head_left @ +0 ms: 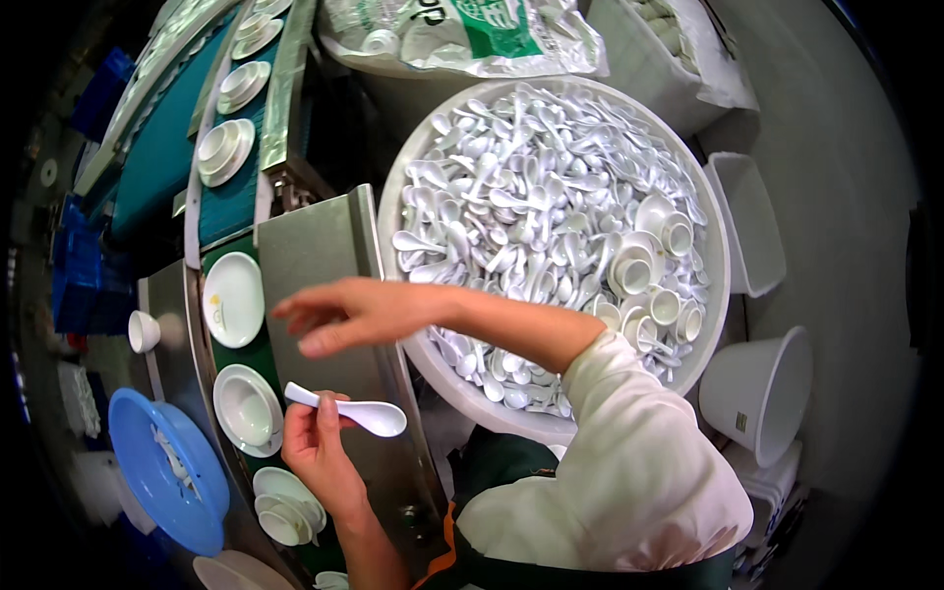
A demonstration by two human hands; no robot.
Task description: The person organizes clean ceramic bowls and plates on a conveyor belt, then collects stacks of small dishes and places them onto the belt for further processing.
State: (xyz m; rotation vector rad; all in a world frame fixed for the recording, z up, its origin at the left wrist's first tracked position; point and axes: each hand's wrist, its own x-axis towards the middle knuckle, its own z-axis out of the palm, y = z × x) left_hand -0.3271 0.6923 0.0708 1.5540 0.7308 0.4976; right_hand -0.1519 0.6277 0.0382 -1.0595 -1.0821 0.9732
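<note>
My left hand [320,450] pinches a white soup spoon [374,417] by its handle, its bowl pointing right over the metal ledge [324,246]. My right hand [354,313] is stretched leftward above that ledge, fingers apart, holding nothing. Just left of its fingertips a white plate [233,295] with a small yellow mark lies on the green conveyor belt [258,356]. Nearer, a white bowl [244,409] sits on a plate beside my left hand. Below it stands another stack of white dishes [287,511], close to my left wrist.
Behind my right forearm stands a large round tub [388,211] heaped with white spoons [531,187] and several small cups [634,275]. A blue basin [128,472] and a small cup [144,331] are left of the belt. White bins [757,393] stand at right; more dish stacks [226,149] ride farther up.
</note>
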